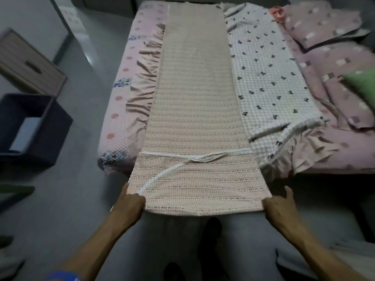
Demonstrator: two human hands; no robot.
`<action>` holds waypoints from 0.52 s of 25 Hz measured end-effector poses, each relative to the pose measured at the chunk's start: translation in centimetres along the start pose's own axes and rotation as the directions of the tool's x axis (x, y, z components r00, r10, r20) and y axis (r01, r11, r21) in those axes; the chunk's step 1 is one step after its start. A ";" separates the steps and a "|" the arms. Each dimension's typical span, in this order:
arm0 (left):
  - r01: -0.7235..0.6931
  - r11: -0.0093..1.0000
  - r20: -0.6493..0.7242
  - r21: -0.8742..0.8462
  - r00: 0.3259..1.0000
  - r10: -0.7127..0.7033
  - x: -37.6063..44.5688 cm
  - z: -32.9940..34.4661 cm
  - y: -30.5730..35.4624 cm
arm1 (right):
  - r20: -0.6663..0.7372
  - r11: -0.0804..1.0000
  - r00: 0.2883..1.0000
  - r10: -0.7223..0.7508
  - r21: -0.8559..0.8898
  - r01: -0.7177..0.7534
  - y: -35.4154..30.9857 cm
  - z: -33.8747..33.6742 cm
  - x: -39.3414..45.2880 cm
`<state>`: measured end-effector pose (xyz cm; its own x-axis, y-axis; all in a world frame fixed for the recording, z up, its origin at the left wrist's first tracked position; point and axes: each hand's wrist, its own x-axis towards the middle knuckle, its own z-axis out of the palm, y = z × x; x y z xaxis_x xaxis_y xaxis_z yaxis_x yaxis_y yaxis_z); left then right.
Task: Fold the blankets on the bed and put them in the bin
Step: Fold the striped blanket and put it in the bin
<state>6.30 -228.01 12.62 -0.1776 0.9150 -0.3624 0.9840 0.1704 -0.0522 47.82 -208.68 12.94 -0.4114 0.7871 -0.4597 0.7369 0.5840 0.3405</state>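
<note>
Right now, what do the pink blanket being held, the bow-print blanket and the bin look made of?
Pink blanket: woven textured cloth, matte, ribbed stripes, white lace trim; probably cotton. Both hands, left hand and right hand, pinch its near corners.
Bow-print blanket: waffle-checked cloth, soft, matte.
Bin: dark, flat-sided, dull walls; fabric or plastic, cannot tell.

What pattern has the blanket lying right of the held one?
White waffle blanket with small dark bows; head view.

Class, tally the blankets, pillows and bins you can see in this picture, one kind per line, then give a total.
Blankets: 2, a pink one and a white one with dark bows
Pillows: 2
Bins: 1
Total: 5
</note>
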 end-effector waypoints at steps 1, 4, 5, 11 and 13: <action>-0.013 1.000 0.044 0.002 0.999 0.013 -1.4 -0.4 0.0 | 0.111 0.999 0.994 0.017 0.029 -0.020 -0.7 -0.9 -1.2; -0.042 0.995 -0.028 0.089 0.999 0.045 -3.2 -1.9 -1.0 | 0.008 0.999 1.000 0.022 0.039 -0.022 -1.9 -2.2 -3.7; 0.010 0.995 -0.063 0.097 0.998 -0.003 -2.2 -2.7 -1.3 | 0.011 0.997 0.998 0.066 0.031 -0.066 -1.8 -3.1 -3.6; 0.126 0.992 -0.162 0.017 0.979 -0.122 4.1 -5.7 -3.2 | -0.303 0.960 0.923 0.238 0.220 -0.175 -1.0 -7.2 2.5; 0.177 0.984 -0.141 -0.009 0.974 -0.176 6.2 -7.2 -3.9 | -0.299 0.932 0.906 0.300 0.294 -0.212 0.0 -8.6 5.7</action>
<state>1.24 -220.33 17.27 -0.3486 0.9128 -0.2129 0.9369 0.3330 -0.1067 40.84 -202.48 17.32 -0.3115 0.9477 -0.0689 0.9317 0.3189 0.1740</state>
